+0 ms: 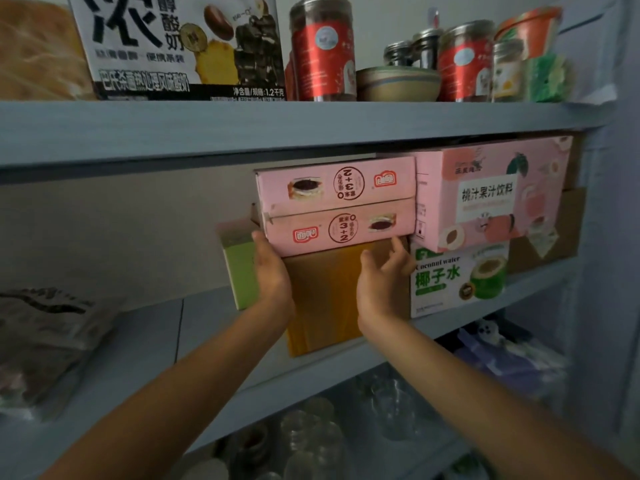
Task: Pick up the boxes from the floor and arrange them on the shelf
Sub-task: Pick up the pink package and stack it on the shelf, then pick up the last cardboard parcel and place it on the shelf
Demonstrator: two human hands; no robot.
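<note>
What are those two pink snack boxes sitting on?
The lower pink box sits on an orange-brown carton, a green box at its left. The left hand and right hand cover part of the carton; anything behind is hidden.

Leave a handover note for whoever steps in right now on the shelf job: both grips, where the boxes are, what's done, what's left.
Left grip: at the left bottom corner of the lower pink box, thumb touching it; fingers hidden, hold unclear.
Right grip: open, fingertips touching that box's right bottom corner.
Boxes: lower pink box lies on the brown box, upper pink box on top; green box to the left; juice box on the coconut box to the right.
Done: all these are on the middle shelf.
Left: let go; the floor is out of view, so check it for more boxes.
</note>
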